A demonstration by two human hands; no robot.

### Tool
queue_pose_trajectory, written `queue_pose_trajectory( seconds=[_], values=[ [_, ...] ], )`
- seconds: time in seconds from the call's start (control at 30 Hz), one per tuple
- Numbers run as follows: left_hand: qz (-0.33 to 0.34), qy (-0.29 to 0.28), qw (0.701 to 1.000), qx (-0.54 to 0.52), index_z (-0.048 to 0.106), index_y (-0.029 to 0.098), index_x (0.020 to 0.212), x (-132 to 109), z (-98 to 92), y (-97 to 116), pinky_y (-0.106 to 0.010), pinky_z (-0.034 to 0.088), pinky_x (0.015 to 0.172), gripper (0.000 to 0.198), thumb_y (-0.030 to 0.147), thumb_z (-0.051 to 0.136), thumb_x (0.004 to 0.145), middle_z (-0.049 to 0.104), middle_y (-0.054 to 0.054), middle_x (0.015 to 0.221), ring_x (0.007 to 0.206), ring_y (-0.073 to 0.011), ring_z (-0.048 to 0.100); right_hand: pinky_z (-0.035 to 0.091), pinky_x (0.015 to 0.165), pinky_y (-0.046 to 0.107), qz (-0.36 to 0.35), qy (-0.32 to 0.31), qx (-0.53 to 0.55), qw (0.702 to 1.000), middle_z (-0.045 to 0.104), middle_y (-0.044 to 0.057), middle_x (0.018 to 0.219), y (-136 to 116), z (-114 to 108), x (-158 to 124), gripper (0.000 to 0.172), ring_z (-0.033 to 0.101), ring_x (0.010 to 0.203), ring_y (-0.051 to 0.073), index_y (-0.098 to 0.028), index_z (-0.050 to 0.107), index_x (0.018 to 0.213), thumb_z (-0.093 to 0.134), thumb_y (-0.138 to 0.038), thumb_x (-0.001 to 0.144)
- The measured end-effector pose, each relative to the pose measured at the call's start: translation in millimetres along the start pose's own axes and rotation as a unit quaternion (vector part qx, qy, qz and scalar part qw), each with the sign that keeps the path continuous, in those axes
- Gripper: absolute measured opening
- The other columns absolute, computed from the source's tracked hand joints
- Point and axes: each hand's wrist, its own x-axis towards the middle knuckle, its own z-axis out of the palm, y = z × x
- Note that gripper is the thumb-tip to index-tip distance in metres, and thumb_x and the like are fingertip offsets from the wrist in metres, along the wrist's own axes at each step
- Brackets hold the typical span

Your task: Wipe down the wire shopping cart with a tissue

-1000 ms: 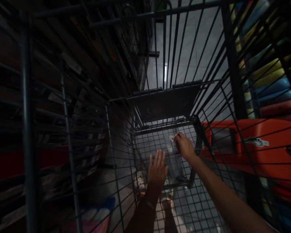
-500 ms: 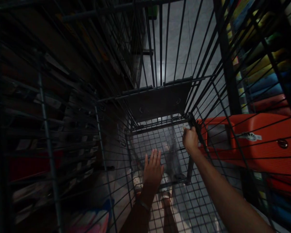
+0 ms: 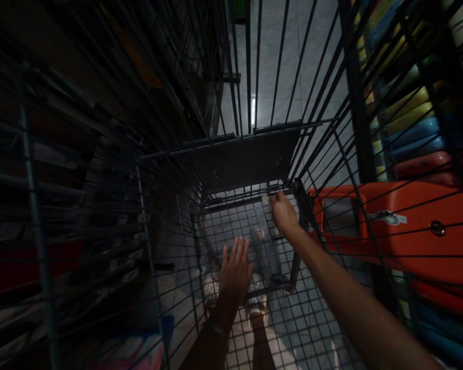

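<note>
Both hands reach down into a dark wire shopping cart (image 3: 316,303). My left hand (image 3: 235,267) is low over the mesh floor, palm down, with its fingers stretched out and nothing in it. Whether it touches the wires I cannot tell. Beyond it and to the right, my right hand (image 3: 283,211) is closed in a pinch. A small pale bit (image 3: 267,199) shows at its fingertips, too dim to name. That hand is near the far end of the cart floor, in front of a dark flat panel (image 3: 247,159) on the cart.
Right of the cart, an orange plastic item (image 3: 416,216) with a handle opening stands by shelves of colourful packs (image 3: 412,118). Dim shelves (image 3: 116,205) line the left side. Grey tiled floor (image 3: 278,67) lies ahead. Light perforated clogs (image 3: 256,288) show beneath the mesh.
My right hand has moved left, away from the cart's right side, with the pale bit at its fingertips. My left hand stays spread. The whole view has shifted slightly.
</note>
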Motion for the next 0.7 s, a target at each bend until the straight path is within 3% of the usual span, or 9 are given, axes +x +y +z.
queue_pose_trajectory(
  seconds=[0.1,0.23,0.47,0.6,0.7],
  values=[
    [-0.005,-0.014,1.0,-0.004,0.02,0.018,0.152,1,-1.6,0,-0.05,0.029,0.118,0.062,0.027,0.039,0.093,0.037,-0.01,0.155,0.145,-0.0228,0.031,0.048,0.083,0.033,0.049,0.007,-0.024,0.998,0.059,0.02,0.119,31,-20,11,0.037,0.059,0.108,0.026,-0.011,0.06,0.119,0.032,-0.005,0.095],
    [-0.011,-0.041,0.999,-0.012,0.025,0.019,0.151,3,-7.1,0,-0.05,0.029,0.118,0.059,0.028,0.037,0.094,0.035,-0.009,0.156,0.146,-0.0223,0.031,0.046,0.08,0.029,0.077,-0.02,-0.039,0.996,0.06,0.019,0.116,43,-18,-9,0.043,0.062,0.103,0.024,-0.009,0.059,0.123,0.029,-0.001,0.093],
    [-0.021,-0.106,0.994,-0.005,0.033,0.015,0.148,12,-35.7,10,-0.054,0.03,0.116,0.056,0.031,0.042,0.095,0.037,-0.015,0.154,0.144,-0.0271,0.033,0.046,0.075,0.027,0.06,-0.062,-0.008,0.996,0.062,0.015,0.111,5,14,-73,0.041,0.065,0.091,0.02,-0.013,0.059,0.125,0.031,-0.006,0.095],
    [0.014,-0.155,0.988,0.009,0.049,0.019,0.133,32,-75.1,3,-0.056,0.042,0.106,0.047,0.04,0.056,0.091,0.051,-0.012,0.141,0.128,-0.0277,0.05,0.049,0.077,0.027,0.019,-0.085,0.033,0.996,0.064,0.013,0.111,-22,27,-104,0.034,0.066,0.089,0.018,-0.015,0.061,0.121,0.037,-0.01,0.097],
    [0.074,-0.225,0.971,0.009,0.056,0.018,0.122,53,-109.3,-18,-0.045,0.053,0.09,0.039,0.041,0.058,0.09,0.059,-0.009,0.123,0.107,-0.0214,0.06,0.054,0.079,0.031,-0.023,-0.095,0.07,0.993,0.065,0.007,0.109,-34,36,-120,0.021,0.065,0.088,0.015,-0.017,0.062,0.114,0.052,-0.024,0.097]
  ],
)
